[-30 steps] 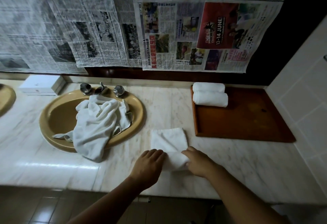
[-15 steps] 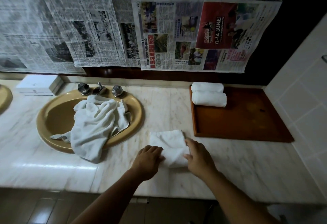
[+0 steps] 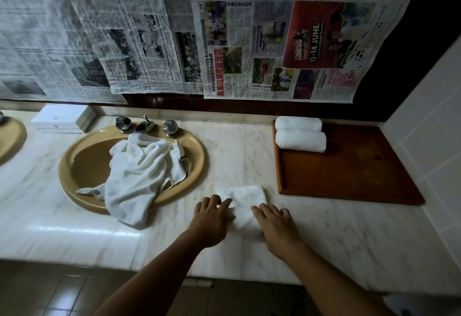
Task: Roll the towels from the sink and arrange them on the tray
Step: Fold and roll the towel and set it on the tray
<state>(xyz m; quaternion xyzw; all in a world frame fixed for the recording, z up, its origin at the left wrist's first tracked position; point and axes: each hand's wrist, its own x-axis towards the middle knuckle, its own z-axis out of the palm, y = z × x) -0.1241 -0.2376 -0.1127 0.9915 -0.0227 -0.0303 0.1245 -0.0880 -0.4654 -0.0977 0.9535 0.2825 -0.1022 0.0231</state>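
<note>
The roll has thickened and moved toward 12 o'clock over the last second; the left hand (image 3: 212, 218) and the right hand (image 3: 277, 226) have moved forward with it, and the flat strip of the towel (image 3: 245, 218) ahead of them is shorter than it was; the grip of each hand is slack, fingers nearly straight and laid on top of the roll, pressing and pushing it, closing round nothing; the towel lies on the counter (image 3: 349, 236) near its front edge, between the sink (image 3: 74, 166) at 10 o'clock and the tray (image 3: 349, 171) at 2 o'clock; judging by the short strip left, this roll is close to finished and would be the third for the tray, where two rolled towels (image 3: 300, 141) lie touching side by side at the far left corner; a heap of towels (image 3: 142, 166) sits in the sink, one end hanging over its near rim, so more rolling remains.
</note>
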